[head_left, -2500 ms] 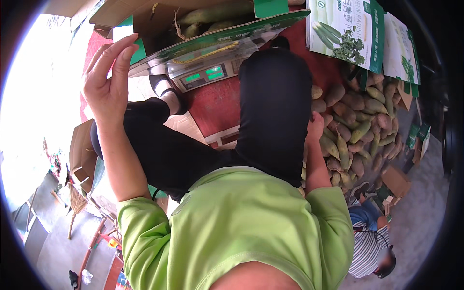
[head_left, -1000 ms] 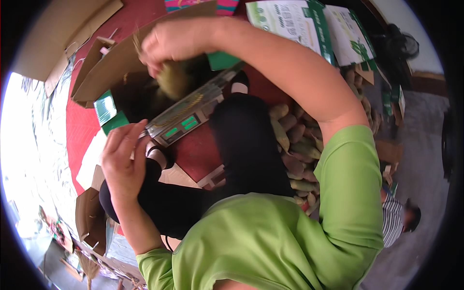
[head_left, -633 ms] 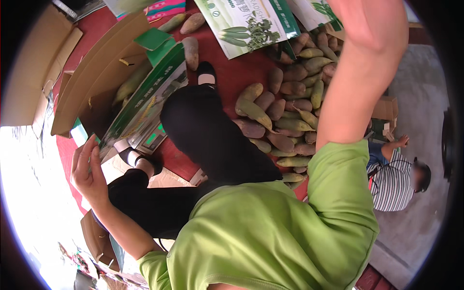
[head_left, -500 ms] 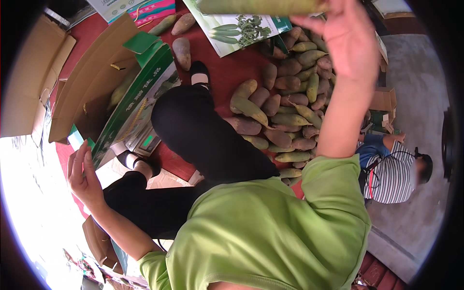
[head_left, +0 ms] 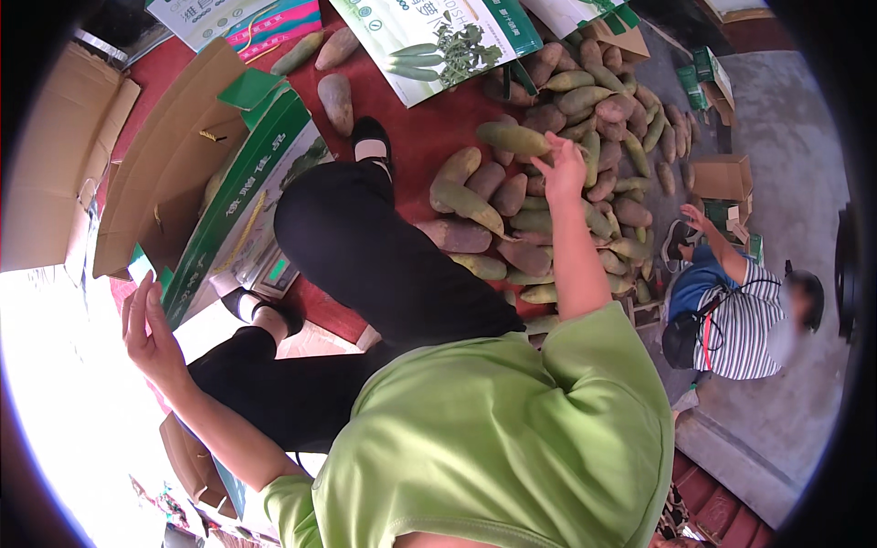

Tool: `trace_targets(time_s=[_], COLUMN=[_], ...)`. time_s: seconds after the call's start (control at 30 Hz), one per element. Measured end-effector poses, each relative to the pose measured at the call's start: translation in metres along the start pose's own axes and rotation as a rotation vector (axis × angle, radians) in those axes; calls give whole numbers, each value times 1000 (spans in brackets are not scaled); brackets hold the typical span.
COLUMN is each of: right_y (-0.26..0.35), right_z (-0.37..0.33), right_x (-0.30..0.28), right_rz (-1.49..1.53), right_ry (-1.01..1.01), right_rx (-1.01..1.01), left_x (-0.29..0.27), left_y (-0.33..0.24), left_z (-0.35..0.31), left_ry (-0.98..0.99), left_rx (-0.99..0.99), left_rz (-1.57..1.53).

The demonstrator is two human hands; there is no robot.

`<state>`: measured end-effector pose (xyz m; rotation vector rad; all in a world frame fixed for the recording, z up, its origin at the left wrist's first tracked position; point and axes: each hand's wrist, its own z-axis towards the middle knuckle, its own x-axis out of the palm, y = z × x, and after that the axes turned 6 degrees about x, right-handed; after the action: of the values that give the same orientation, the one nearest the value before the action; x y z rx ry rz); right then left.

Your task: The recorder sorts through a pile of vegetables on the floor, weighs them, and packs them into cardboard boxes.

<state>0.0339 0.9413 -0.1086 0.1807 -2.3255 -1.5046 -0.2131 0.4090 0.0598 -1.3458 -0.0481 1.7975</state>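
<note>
My right hand point(head_left: 565, 172) reaches over the heap and has its fingers at the right end of a long green radish point(head_left: 513, 139), which lies level above other radishes. The thumb is hidden in part or stands off it. My left hand point(head_left: 157, 342) is raised at the left with its fingers stretched out and nothing in them. Close by its fingertips is the near corner of an upright carton with a green printed side point(head_left: 219, 219). Under my right arm spreads a heap of green and reddish-brown radishes point(head_left: 539, 219).
A white and green printed carton point(head_left: 429, 55) lies beyond the heap. Three loose radishes point(head_left: 336, 102) rest on the red floor point(head_left: 411, 137) near my foot. A scale point(head_left: 277, 270) sits behind the carton. At the right a person in a striped top point(head_left: 744, 324) is beside an open cardboard box point(head_left: 722, 178).
My right hand has come down and nearer from high at the top, bringing the green radish over the heap. My left hand has barely shifted. The person at the right has extended an arm.
</note>
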Motion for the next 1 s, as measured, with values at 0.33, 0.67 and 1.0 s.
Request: trace_targets(time_s=[0.33,0.67,1.0], right_y=[-151,-123,7], right_z=[-30,-47,-25], right_x=[-126,-25,169], right_rz=[-910,-924,-853], right_ry=[-220,336,611], right_rx=[113,427,48], left_x=[-7,-17,-22], left_y=[9,9,27], left_z=[-3,7,0], left_ry=[-159,-497,-539], left_rx=[-153,-449,-474], left_rz=[-39,-96,-301])
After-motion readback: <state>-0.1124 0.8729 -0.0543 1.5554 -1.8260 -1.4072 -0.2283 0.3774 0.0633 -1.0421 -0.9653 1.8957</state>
